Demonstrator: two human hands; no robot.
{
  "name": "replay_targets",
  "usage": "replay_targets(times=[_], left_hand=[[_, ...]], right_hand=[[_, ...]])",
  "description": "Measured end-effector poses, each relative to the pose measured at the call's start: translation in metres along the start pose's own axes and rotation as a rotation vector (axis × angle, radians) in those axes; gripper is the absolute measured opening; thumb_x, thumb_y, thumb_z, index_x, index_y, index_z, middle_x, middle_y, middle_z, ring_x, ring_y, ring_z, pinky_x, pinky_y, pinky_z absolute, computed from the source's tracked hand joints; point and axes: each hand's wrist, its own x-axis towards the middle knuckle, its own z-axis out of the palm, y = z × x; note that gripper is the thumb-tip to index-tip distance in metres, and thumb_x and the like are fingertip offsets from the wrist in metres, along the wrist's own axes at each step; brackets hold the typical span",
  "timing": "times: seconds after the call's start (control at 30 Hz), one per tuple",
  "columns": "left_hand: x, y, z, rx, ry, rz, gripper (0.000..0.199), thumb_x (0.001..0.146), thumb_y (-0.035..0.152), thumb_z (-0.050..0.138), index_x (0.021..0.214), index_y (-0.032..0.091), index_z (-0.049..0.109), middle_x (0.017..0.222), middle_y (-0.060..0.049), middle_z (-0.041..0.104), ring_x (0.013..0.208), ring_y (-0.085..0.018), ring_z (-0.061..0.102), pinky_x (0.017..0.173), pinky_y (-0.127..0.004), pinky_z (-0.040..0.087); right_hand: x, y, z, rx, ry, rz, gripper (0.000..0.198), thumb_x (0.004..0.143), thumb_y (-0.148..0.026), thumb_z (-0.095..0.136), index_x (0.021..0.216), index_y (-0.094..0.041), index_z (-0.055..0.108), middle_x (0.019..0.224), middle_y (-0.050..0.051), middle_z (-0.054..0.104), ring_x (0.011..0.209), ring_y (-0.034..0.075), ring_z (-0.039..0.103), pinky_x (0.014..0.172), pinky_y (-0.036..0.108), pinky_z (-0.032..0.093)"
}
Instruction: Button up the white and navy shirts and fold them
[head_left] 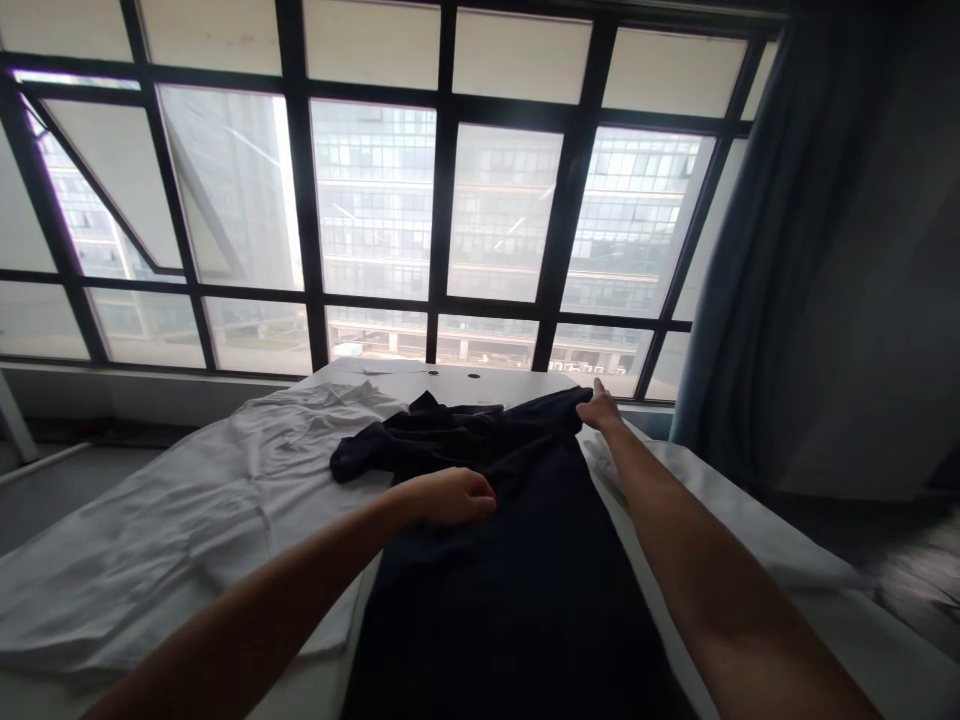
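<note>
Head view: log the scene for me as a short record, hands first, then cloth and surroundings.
Left hand: left hand, fingers curled, over the middle of the dark garment; grip unclear
Right hand: right hand, at the end of the dark garment's sleeve on the right; grip unclear
Dark garment: spread lengthwise, bunched toward its far end
Left side: wrinkled white garment
Right side: white cloth
Surface: white table
Background: dark-framed window; blue curtain at right
</note>
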Motion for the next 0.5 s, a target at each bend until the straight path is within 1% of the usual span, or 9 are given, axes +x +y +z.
replay_targets(times=[0.03,0.07,0.1,0.2,0.27,0.33,0.37,0.43,0.5], left_hand=[[0.0,-0.009,0.0,0.132,0.037,0.006,0.028,0.087,0.039,0.053,0.1,0.022,0.07,0.099,-0.01,0.074,0.096,-0.028,0.068,0.085,-0.04,0.052],[0.0,-0.018,0.0,0.239,0.067,0.007,0.03,0.086,0.039,0.054,0.103,0.021,0.071,0.106,-0.012,0.073,0.101,-0.03,0.067,0.09,-0.041,0.051],[0.0,-0.028,0.0,0.322,0.093,0.001,0.034,0.085,0.039,0.056,0.108,0.019,0.071,0.114,-0.013,0.071,0.108,-0.032,0.065,0.093,-0.041,0.05],[0.003,-0.058,0.001,0.511,0.202,-0.06,0.046,0.088,0.04,0.055,0.125,0.013,0.064,0.134,-0.017,0.059,0.124,-0.033,0.055,0.104,-0.04,0.043],[0.004,-0.078,-0.001,0.613,0.273,-0.15,0.051,0.092,0.042,0.051,0.133,0.012,0.057,0.143,-0.018,0.052,0.132,-0.033,0.048,0.11,-0.043,0.038],[0.002,-0.098,-0.005,0.658,0.296,-0.274,0.058,0.093,0.048,0.049,0.139,0.013,0.052,0.147,-0.02,0.047,0.136,-0.035,0.043,0.111,-0.049,0.034],[-0.001,-0.108,-0.007,0.658,0.294,-0.332,0.061,0.093,0.051,0.049,0.141,0.014,0.05,0.149,-0.02,0.046,0.137,-0.037,0.042,0.111,-0.051,0.034],[-0.008,-0.124,-0.012,0.642,0.278,-0.402,0.067,0.092,0.058,0.047,0.145,0.017,0.046,0.152,-0.02,0.041,0.14,-0.039,0.037,0.11,-0.054,0.033],[-0.016,-0.136,-0.016,0.618,0.255,-0.408,0.07,0.092,0.061,0.044,0.148,0.019,0.043,0.157,-0.018,0.034,0.144,-0.038,0.032,0.111,-0.054,0.031]], right_hand=[[-0.004,0.003,0.001,-0.015,-0.016,0.013,0.081,0.084,-0.018,0.052,0.154,0.002,0.016,0.155,0.033,0.023,0.136,0.037,0.04,0.103,0.04,0.041],[-0.008,0.004,0.005,-0.03,-0.045,0.004,0.081,0.084,-0.02,0.056,0.153,0.002,0.02,0.155,0.033,0.025,0.135,0.038,0.042,0.103,0.041,0.041],[-0.013,0.003,0.011,-0.043,-0.083,-0.023,0.078,0.083,-0.021,0.058,0.151,0.002,0.027,0.153,0.032,0.031,0.133,0.037,0.044,0.103,0.04,0.04],[-0.033,-0.01,0.037,-0.062,-0.212,-0.161,0.06,0.084,-0.026,0.062,0.139,-0.005,0.051,0.14,0.021,0.054,0.126,0.031,0.053,0.104,0.033,0.04],[-0.052,-0.02,0.057,-0.06,-0.297,-0.298,0.054,0.085,-0.032,0.063,0.135,-0.011,0.058,0.138,0.015,0.058,0.126,0.027,0.054,0.106,0.029,0.038],[-0.073,-0.024,0.076,-0.092,-0.402,-0.471,0.059,0.088,-0.04,0.061,0.14,-0.013,0.054,0.146,0.014,0.051,0.132,0.027,0.049,0.11,0.03,0.035],[-0.083,-0.023,0.085,-0.128,-0.442,-0.516,0.064,0.089,-0.045,0.059,0.143,-0.013,0.05,0.151,0.015,0.045,0.137,0.028,0.044,0.113,0.033,0.032],[-0.101,-0.018,0.097,-0.198,-0.487,-0.514,0.071,0.093,-0.055,0.049,0.15,-0.013,0.041,0.158,0.016,0.032,0.145,0.031,0.031,0.118,0.044,0.023],[-0.115,-0.009,0.102,-0.223,-0.5,-0.456,0.074,0.097,-0.062,0.034,0.154,-0.016,0.032,0.162,0.014,0.023,0.149,0.03,0.019,0.119,0.052,0.013]])
